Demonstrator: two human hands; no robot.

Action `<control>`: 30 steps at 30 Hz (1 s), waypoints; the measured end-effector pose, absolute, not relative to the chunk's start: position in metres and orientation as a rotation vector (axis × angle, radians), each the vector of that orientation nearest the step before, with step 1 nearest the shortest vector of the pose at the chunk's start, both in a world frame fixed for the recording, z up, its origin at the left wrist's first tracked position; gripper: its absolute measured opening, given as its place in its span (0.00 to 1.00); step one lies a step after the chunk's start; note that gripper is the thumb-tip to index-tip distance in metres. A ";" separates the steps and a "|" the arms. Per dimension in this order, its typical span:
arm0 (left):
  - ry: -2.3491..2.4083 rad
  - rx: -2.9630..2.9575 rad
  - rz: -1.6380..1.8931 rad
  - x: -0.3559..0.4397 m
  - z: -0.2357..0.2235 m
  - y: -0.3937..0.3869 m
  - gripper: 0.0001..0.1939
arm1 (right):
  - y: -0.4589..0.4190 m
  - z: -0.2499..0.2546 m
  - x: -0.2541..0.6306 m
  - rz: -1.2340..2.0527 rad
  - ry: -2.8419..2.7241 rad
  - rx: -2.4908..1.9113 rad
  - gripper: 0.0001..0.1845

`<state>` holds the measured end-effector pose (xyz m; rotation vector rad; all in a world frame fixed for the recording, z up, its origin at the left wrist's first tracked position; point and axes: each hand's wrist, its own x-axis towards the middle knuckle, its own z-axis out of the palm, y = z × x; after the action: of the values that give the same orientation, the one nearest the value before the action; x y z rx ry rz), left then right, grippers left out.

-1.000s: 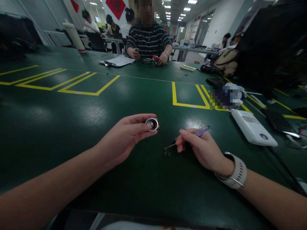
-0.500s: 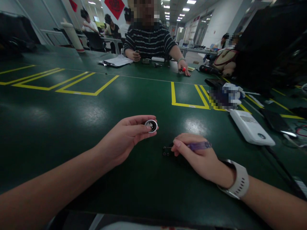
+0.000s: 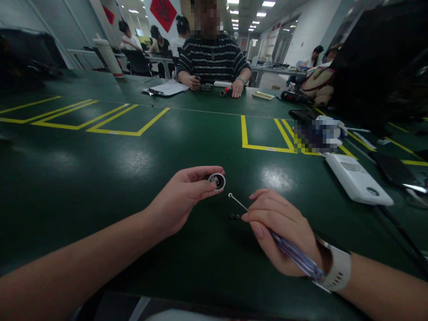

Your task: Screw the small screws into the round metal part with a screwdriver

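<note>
My left hand (image 3: 182, 196) pinches a small round cup-like part (image 3: 221, 177) with a white rim and a dark inside, its thumb lying on the inner face. In my right hand (image 3: 284, 227) is a screwdriver (image 3: 298, 258) with a see-through purple handle, its thin shaft aimed at the round part. On its tip hangs a tiny ring-like piece (image 3: 230, 195), too small to name. The tip is close to the round part but apart from it. Below the shaft, small black pieces (image 3: 234, 216) with round openings sit on the green table (image 3: 187, 276).
Across the table a person in a striped top (image 3: 212, 58) has both hands near a red-and-dark object (image 3: 226, 92). A clipboard with papers (image 3: 167, 88) lies to the left. At right are a white device (image 3: 357, 179) with a cable and a dark bag. Yellow tape (image 3: 267, 149) marks the tabletop.
My right hand has turned, and the screwdriver tip has risen from the small black pieces with the ring-like piece on it. Across the table, the person's hand moved left.
</note>
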<state>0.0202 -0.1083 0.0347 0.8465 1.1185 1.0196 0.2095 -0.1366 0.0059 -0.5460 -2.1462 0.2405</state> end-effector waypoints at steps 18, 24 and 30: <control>1.152 1.116 0.992 0.025 0.024 -0.115 0.16 | -0.138 -0.002 0.203 0.159 -2.259 -0.566 0.09; 1.165 1.187 0.983 0.027 0.023 -0.118 0.16 | -0.138 -0.003 0.201 0.107 -2.290 -0.602 0.07; 1.195 1.227 0.978 0.028 0.023 -0.118 0.15 | -0.139 0.000 0.198 0.100 -2.351 -0.616 0.06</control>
<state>0.0284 -0.1184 0.0226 1.2269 1.1951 0.9779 0.1983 -0.1388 0.0000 -0.6156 -2.3507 0.0997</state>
